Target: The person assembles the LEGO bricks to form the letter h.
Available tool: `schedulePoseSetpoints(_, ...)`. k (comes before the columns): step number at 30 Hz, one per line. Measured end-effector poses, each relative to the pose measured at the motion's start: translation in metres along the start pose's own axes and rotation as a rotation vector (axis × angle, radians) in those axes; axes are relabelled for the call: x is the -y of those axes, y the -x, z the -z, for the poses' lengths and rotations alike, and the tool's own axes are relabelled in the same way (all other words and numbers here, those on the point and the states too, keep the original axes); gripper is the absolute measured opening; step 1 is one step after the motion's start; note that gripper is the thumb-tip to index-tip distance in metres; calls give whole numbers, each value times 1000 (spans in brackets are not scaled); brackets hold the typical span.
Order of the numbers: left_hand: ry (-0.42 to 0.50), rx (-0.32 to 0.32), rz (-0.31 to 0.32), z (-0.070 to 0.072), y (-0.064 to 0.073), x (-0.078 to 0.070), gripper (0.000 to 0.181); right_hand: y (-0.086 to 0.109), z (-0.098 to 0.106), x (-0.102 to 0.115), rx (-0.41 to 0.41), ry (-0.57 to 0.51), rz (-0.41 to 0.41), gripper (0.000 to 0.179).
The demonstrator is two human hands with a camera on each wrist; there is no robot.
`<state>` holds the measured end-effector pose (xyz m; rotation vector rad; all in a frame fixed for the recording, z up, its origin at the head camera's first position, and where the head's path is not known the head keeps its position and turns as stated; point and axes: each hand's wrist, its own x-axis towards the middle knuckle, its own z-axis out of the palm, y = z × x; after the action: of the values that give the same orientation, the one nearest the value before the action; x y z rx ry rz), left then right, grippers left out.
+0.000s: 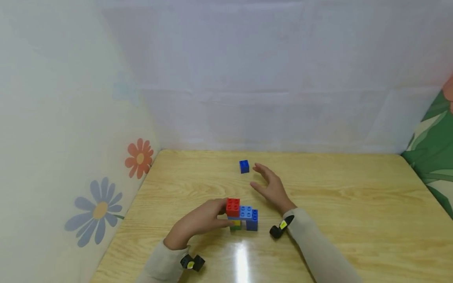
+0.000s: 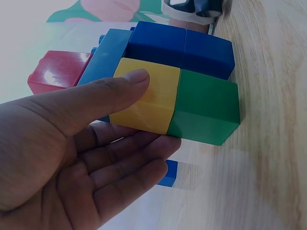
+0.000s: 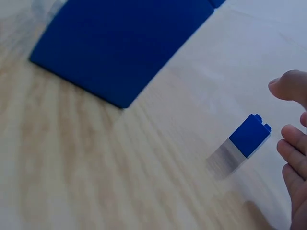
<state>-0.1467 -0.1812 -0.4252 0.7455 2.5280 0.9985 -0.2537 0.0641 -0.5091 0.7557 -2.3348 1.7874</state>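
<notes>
A small structure of building blocks stands on the table. Its left column is a yellow block [image 2: 146, 98] above a green block [image 2: 206, 108]; its right column is dark blue blocks [image 1: 252, 225]. A lighter blue block [image 1: 245, 212] bridges both, with a red block [image 1: 233, 207] on its left end. My left hand [image 1: 203, 219] holds the structure at the yellow block, thumb on the near face, fingers behind. A loose blue block [image 1: 244, 166] sits farther back. Just right of it is my right hand [image 1: 274, 191], fingers spread apart, touching nothing.
The wood-grain table [image 1: 354, 204] extends to both sides. Behind it hangs a pale cloth [image 1: 276, 78]. A wall with flower pictures [image 1: 100, 210] borders the left, and a leafy green panel [image 1: 437, 157] stands at the right.
</notes>
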Motion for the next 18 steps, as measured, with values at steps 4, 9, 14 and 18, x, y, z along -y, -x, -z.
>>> schedulePoseSetpoints(4, 6, 3, 2, 0, 0, 1, 42, -8, -3, 1, -11, -19, -7, 66)
schedulePoseSetpoints(9, 1, -2, 2, 1, 1, 2, 42, -17, -5, 20, -14, -35, -4, 64)
schedulePoseSetpoints(14, 11, 0, 11, 3, 2, 1, 40, -27, -10, 17, -1, -70, -31, 68)
schedulePoseSetpoints(18, 19, 12, 21, 2, 3, 0, 40, -33, -16, -2, 31, -76, -66, 75)
